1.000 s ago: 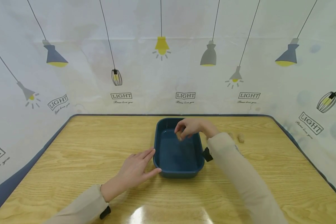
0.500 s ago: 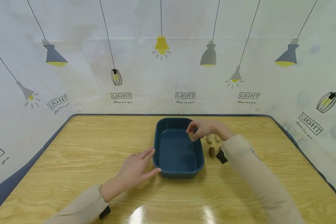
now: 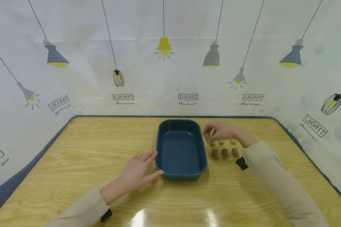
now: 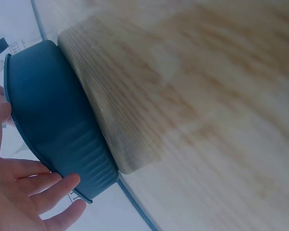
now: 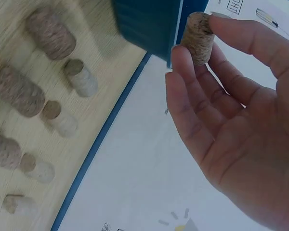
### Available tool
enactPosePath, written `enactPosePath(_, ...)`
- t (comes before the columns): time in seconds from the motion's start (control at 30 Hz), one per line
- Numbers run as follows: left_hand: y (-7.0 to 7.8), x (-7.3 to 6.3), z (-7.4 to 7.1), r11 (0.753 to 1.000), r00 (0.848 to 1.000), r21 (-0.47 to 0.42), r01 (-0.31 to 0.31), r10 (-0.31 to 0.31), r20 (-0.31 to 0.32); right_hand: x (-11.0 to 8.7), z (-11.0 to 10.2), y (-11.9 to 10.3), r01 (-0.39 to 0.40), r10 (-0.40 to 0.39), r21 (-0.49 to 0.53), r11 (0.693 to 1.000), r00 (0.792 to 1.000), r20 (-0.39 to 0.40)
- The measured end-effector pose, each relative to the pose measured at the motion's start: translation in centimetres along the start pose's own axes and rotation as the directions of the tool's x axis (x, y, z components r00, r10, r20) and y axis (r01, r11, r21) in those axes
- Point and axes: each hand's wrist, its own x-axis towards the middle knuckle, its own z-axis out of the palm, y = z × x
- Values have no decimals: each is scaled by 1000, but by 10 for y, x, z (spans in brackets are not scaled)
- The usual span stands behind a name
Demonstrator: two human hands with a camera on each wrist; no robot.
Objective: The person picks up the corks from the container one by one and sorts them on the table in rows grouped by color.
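My right hand [image 3: 220,130] pinches a cork [image 5: 198,38] between thumb and fingers, just past the right rim of a deep blue rectangular tub [image 3: 180,177]. My left hand [image 3: 134,171] touches the tub's near left side with its fingers extended; the left wrist view shows those fingers [image 4: 41,185] along the rim. On the table right of the tub, darker corks [image 3: 225,153] stand in a near row. Paler corks [image 5: 82,79] form a second row beyond them, partly hidden by my right hand in the head view.
The wooden table [image 3: 96,142] has a dark blue edge at the back. A white wall sheet [image 3: 147,78] printed with lamps rises behind and on both sides. Black straps [image 3: 242,164] hang at both sleeve cuffs.
My right hand has moved right with the cork, from over the tub to beyond its right rim, uncovering corks on the table. My left hand and the tub have stayed put.
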Motion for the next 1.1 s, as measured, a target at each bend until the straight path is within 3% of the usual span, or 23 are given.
enactPosePath(0.23, 0, 0, 0, 1000, 1000, 8, -9, 9, -13, -19, -3, 15, 39, -41, -31, 999, 997, -67)
enactPosePath(0.43, -1, 0, 1, 1000, 1000, 6, -12, 12, -18, -38, -6, 30, -5, 7, 25, 1000, 995, -100)
enactPosePath(0.83, 0, 0, -1, 1000, 1000, 2, 1, -1, 7, -75, -7, 65, -84, 84, 7, 996, 987, -135)
enactPosePath(1.1, -1, 0, 0, 1000, 1000, 11, 4, -4, 18, -89, 0, 92, -87, 85, -3, 996, 987, -135)
